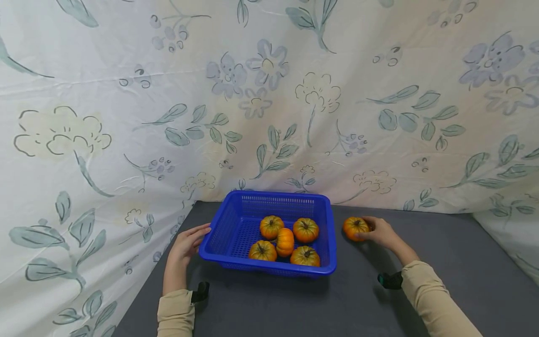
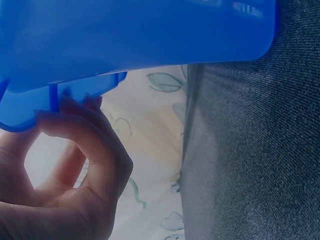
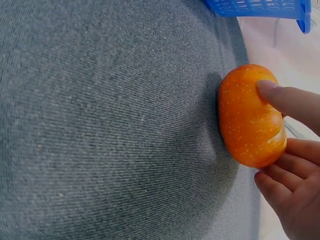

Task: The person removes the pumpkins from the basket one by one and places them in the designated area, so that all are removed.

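Note:
A blue plastic basket [image 1: 261, 265] with perforated walls stands on the dark table, holding several small orange pumpkins [image 1: 306, 230]. At its left side, my left hand [image 1: 185, 245] holds the rim; the left wrist view shows curled fingers [image 2: 107, 150] at the rim's underside. To the right of the basket, my right hand [image 1: 384, 234] grips another orange pumpkin [image 1: 353, 228]. In the right wrist view the thumb [image 3: 292, 102] presses on this pumpkin's upper side and the other fingers lie against its far side. The pumpkin appears to rest on the table.
The dark grey tabletop [image 1: 286, 309] extends in front of the basket and off to the right. Behind it and along the left hangs a white cloth [image 1: 261, 154] printed with flowers and leaves. A black band [image 1: 200, 292] sits near the left sleeve and another [image 1: 390, 281] near the right.

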Demonstrator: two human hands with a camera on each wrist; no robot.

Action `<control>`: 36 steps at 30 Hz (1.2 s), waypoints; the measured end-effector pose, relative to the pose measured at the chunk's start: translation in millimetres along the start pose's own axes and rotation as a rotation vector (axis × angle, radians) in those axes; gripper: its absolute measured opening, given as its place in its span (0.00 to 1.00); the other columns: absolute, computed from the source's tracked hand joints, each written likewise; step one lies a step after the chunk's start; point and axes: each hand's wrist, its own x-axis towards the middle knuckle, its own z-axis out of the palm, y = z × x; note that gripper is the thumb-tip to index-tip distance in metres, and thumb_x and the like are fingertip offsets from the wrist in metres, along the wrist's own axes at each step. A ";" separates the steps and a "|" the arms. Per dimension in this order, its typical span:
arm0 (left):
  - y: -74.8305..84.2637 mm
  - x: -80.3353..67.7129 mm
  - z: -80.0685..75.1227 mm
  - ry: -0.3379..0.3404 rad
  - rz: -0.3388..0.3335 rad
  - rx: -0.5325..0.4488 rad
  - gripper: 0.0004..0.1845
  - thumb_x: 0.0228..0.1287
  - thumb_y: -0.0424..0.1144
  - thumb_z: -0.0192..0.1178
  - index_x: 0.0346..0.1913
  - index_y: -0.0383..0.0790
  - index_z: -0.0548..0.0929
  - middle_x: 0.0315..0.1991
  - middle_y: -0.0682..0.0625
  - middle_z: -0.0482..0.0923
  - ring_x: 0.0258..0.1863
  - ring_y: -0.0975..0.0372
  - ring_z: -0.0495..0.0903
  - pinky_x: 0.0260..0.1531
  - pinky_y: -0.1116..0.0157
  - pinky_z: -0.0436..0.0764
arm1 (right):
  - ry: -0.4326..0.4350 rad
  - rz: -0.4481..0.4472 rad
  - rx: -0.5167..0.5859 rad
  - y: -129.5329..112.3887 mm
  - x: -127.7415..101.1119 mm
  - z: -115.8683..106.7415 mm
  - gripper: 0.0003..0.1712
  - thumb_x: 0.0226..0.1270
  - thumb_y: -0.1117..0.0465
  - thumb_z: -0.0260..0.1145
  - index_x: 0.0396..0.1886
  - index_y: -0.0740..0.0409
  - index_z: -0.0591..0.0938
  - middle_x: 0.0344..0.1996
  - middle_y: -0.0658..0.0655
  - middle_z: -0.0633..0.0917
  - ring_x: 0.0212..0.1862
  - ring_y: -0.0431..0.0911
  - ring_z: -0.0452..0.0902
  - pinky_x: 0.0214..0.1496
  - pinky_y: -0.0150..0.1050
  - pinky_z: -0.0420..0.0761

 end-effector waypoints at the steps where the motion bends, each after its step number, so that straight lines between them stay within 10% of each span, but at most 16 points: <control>1: 0.0 0.0 -0.1 -0.006 0.002 0.003 0.31 0.60 0.43 0.69 0.65 0.35 0.75 0.40 0.60 0.83 0.38 0.66 0.84 0.40 0.67 0.81 | 0.001 0.001 -0.006 -0.2 0.0 0.2 0.45 0.60 0.51 0.71 0.65 0.79 0.66 0.60 0.80 0.72 0.59 0.73 0.69 0.58 0.64 0.72; 36: -1.2 -1.2 0.0 0.019 0.009 0.029 0.33 0.59 0.46 0.70 0.65 0.36 0.75 0.46 0.56 0.83 0.38 0.67 0.84 0.39 0.67 0.82 | 0.022 0.015 0.036 -49.6 14.4 -18.7 0.52 0.63 0.40 0.67 0.72 0.71 0.60 0.69 0.76 0.64 0.69 0.72 0.60 0.66 0.67 0.63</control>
